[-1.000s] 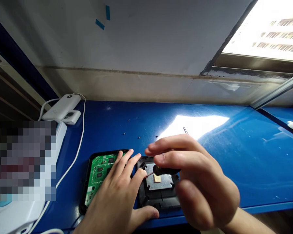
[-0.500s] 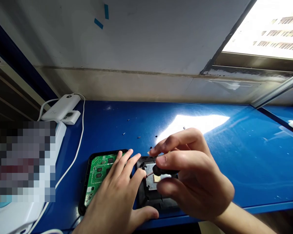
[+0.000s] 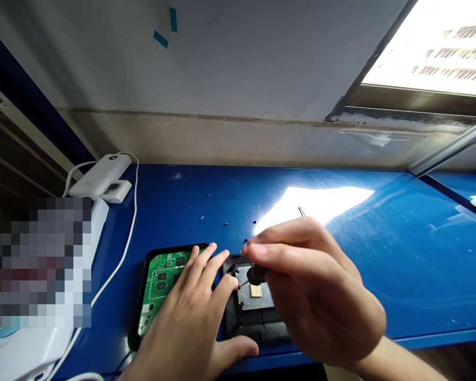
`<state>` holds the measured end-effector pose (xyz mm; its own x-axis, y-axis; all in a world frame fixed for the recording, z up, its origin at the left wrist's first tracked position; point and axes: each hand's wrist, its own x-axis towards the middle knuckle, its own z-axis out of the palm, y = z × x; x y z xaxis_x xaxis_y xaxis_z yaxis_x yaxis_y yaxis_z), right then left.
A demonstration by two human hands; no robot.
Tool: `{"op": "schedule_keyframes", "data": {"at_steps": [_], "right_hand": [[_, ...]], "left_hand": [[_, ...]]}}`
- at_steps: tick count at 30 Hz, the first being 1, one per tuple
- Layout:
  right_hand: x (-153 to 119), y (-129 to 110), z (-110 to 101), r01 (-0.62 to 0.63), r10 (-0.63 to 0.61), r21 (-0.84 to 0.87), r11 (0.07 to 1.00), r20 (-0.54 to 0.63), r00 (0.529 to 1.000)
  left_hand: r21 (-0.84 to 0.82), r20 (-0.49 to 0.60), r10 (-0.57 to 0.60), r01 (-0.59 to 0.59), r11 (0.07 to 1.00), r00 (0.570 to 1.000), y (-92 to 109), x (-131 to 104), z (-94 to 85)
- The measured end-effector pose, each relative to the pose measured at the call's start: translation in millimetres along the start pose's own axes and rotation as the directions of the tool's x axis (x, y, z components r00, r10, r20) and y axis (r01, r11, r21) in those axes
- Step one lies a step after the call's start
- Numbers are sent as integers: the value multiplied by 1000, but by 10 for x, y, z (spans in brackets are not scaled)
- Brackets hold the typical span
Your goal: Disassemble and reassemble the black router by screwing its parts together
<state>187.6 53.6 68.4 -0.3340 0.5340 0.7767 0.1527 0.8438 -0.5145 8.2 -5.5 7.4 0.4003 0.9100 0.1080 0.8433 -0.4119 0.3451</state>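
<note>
My right hand [image 3: 321,296] is closed around a screwdriver with a dark handle [image 3: 256,274]. Its thin reddish shaft points left, and the tip meets the left part of a metal plate [image 3: 264,302] beside my left index fingertip. That plate, with a small beige pad [image 3: 256,290] on it, sits in a black plastic cover [image 3: 257,327]. My left hand [image 3: 192,301] lies with fingers spread across the cover's left edge and a green circuit board [image 3: 161,275] in a black casing [image 3: 137,307]. The hand hides much of the board.
Several small screws [image 3: 226,223] lie on the blue table [image 3: 174,196] beyond the cover. Tweezer-like tips [image 3: 301,210] show behind my right hand. At left are a white box-shaped device [image 3: 99,177], a white cable [image 3: 129,243] and a partly blurred white object [image 3: 43,349].
My right hand has turned on the screwdriver handle, its fingers drawing together, and more of the metal plate shows. The left hand and the screwdriver tip have stayed in place.
</note>
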Motion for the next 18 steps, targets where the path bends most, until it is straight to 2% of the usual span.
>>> {"op": "schedule_keyframes", "data": {"at_steps": [4,10,15,18], "right_hand": [[-34,20,13,-41,40,147,988,11,999],[-25,10,-8,4,-4,36,999,-14,1000],[-57,29,-8,-61,63,184,981,-3,998],[-45,45,-15,-3,4,95,995,-15,1000]], "left_hand": [[4,-5,14,-14,1000,1000,-5,10,-11],[3,7,17,-17,1000,1000,-6,16,0],[13,-20,30,-29,999,999,-32,-19,14],[8,-2,25,-25,1000,1000,-23,-22,14]]}}
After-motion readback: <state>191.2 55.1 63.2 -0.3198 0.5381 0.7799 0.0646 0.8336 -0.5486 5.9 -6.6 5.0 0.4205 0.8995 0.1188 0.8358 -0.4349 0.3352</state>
